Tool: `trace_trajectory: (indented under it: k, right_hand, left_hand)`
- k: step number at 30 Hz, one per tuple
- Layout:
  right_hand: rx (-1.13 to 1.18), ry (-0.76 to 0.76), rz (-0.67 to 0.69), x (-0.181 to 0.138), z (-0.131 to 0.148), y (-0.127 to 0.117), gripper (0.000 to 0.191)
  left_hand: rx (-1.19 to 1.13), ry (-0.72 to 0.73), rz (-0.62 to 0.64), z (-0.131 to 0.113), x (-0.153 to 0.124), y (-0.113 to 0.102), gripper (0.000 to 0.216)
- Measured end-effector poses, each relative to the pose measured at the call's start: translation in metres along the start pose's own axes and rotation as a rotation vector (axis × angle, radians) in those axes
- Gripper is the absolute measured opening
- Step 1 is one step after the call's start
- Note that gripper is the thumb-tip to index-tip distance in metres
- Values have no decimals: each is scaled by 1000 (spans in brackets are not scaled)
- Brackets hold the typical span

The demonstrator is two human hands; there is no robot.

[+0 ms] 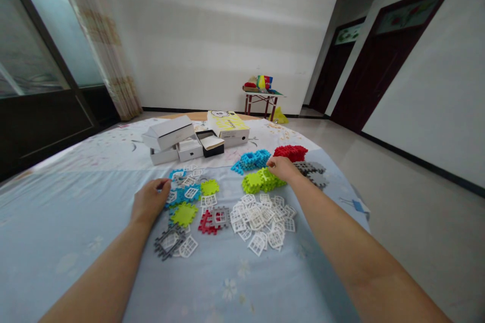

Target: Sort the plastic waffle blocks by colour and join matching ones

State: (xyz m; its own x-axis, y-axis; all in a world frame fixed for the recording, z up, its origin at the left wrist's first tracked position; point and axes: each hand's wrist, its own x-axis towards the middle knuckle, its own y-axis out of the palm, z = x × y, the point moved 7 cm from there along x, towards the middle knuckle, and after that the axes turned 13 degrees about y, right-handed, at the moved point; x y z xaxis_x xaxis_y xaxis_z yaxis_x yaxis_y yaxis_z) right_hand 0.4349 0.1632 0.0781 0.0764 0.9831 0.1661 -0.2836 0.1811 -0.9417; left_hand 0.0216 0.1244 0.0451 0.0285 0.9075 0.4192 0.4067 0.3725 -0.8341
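Note:
My left hand [149, 200] is at the left edge of a mixed group of toothed plastic building pieces, its fingers curled in beside the blue pieces [192, 193]; whatever they hold, if anything, is hidden. Close by lie green pieces [184, 214], a dark grey frame [169, 242] and a red piece [208, 223] with a grey frame [220, 217] over it. My right hand [283, 167] hovers with pinched fingers by the green stack [261, 181]; I cannot make out anything between them. White window-shaped pieces [261, 216] form a loose pile nearer to me.
Blue [252, 160], red [290, 153] and grey stacks [316, 177] stand around my right hand. White boxes [170, 136], a black box [212, 144] and a yellow-white box [229, 128] are farther back on the cloth-covered table [94, 202]. A small table [261, 95] stands by the wall.

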Motion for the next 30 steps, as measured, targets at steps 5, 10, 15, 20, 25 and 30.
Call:
trace_trajectory:
  k: [5,10,15,20,25,30]
  right_hand:
    - [-50,3,-10,-2,1,-1,21]
    - [-95,20,-26,-5,3,-5,18]
    - [-35,-6,-20,-8,9,-6,15]
    - [-16,-36,-71,-14,18,-16,21]
    - [190,-229,-83,-50,72,-25,21]
    - [219,-525,128,-106,142,1,28]
  left_hand:
    - [-12,8,-5,-3,0,-1,41]
    - [-12,7,0,-3,1,-1,41]
    - [-6,15,-10,-2,0,-1,41]
    - [-2,10,-11,-1,1,0,41]
    - [-5,1,-17,0,0,2,41]
    - [-9,-3,-32,-1,-2,0,40]
